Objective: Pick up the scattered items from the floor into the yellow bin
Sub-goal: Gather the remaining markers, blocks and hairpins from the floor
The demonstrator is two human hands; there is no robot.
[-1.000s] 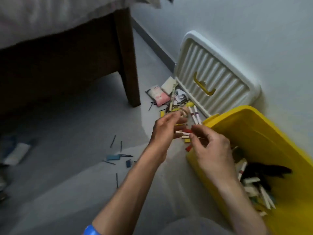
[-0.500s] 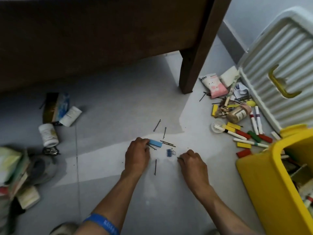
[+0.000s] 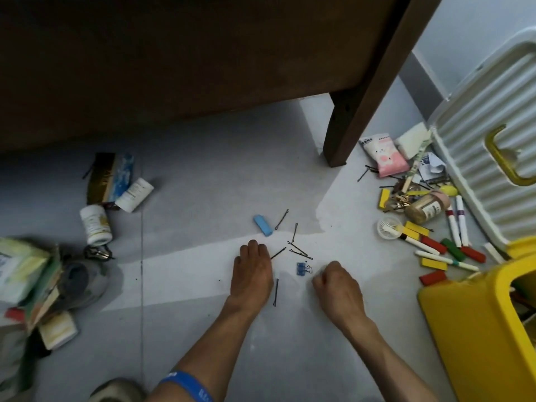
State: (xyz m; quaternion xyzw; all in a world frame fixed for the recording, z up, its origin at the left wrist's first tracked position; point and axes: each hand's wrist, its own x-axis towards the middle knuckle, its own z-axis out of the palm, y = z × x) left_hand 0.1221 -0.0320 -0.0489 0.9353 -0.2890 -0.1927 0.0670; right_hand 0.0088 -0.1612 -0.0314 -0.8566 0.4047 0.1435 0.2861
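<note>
Since half a second ago the blue eraser (image 3: 263, 225) has gone from touching the left hand (image 3: 253, 271) to lying apart at its 12 o'clock, and both hands sit a little lower against the pins (image 3: 298, 250). Both hands are knuckles-up on the floor (image 3: 188, 233), forearms reaching in from 6 o'clock, likely because flat pins want fingertips right at floor level. The left hand's fingers curl under, and one pin (image 3: 278, 253) pokes out at its 1 o'clock, so its grip seems to pinch that pin, though the fingertips are hidden. The right hand (image 3: 336, 285) is fisted with fingers tucked; I cannot tell whether it holds anything. A blue clip (image 3: 303, 268) lies between the hands, and another pin (image 3: 275, 292) lies just right of the left wrist. The bin (image 3: 470, 329) stands at 3 o'clock, near the right forearm, handy for dropping. More clutter waits: markers and blocks (image 3: 435, 245) at 2 o'clock, bottles and boxes (image 3: 95, 224) at 9 o'clock.
</note>
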